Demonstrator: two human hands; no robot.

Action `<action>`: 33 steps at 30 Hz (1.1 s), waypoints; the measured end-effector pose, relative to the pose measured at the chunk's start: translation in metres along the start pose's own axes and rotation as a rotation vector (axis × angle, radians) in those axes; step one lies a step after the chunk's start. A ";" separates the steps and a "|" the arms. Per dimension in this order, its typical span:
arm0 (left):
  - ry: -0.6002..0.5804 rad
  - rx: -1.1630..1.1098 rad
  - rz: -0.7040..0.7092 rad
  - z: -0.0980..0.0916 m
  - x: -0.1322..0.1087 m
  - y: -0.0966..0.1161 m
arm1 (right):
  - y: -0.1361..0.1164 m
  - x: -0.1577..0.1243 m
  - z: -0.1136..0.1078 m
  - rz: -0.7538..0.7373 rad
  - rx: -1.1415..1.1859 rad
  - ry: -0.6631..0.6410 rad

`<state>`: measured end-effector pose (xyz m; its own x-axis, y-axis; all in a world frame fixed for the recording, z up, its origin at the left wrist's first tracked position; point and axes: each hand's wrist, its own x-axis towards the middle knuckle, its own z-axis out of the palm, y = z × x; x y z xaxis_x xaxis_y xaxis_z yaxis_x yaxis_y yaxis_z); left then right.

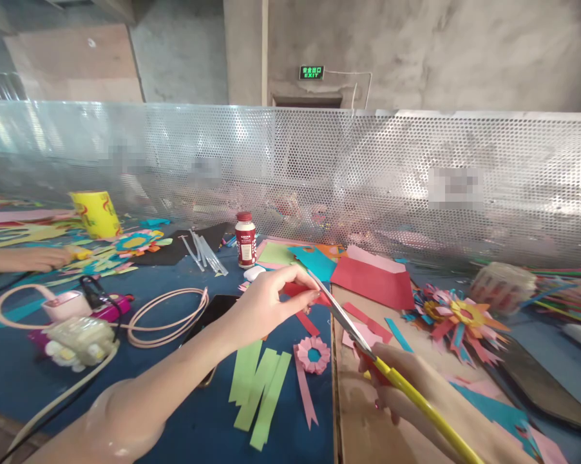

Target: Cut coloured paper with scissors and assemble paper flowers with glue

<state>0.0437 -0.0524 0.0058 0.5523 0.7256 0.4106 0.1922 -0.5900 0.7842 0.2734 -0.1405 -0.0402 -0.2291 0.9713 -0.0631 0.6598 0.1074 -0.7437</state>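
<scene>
My left hand (pixel 281 293) is raised over the table. Its thumb and fingers pinch a red paper strip (pixel 324 298), partly hidden by the hand. In my right hand (pixel 406 380) is a pair of scissors (pixel 344 320) with metal blades and red and yellow at the handles. The blades point up and left, close beside the red strip and my left fingertips; whether they touch the paper I cannot tell. Below lie a pink paper rosette (pixel 314 356) with a notched tail and several light green paper strips (pixel 261 393). Red envelope-like folded paper (pixel 372 282) sits beyond the scissors.
A red-capped bottle (pixel 245 241) stands behind my left hand. At left are a coiled cable (pixel 167 319), a power strip in plastic (pixel 80 341), a yellow tape roll (pixel 96 214) and another person's hand (pixel 44 259). Paper flowers (pixel 464 316) and a phone (pixel 546 380) lie right; a perforated metal barrier (pixel 391 174) runs behind.
</scene>
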 end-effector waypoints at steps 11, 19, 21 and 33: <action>-0.003 -0.005 0.004 0.000 0.000 -0.001 | 0.003 -0.001 0.002 0.000 -0.032 0.024; -0.004 0.033 0.011 0.000 0.000 -0.002 | 0.002 0.001 0.002 -0.033 -0.063 0.040; -0.009 0.030 0.007 0.000 0.000 -0.002 | 0.003 0.001 0.002 -0.038 -0.078 0.048; -0.035 -0.077 -0.037 0.002 0.002 -0.008 | 0.004 0.001 0.005 -0.001 -0.072 0.065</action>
<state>0.0444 -0.0471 -0.0007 0.5738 0.7331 0.3652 0.1510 -0.5329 0.8326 0.2729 -0.1404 -0.0465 -0.1843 0.9827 -0.0178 0.7101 0.1206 -0.6937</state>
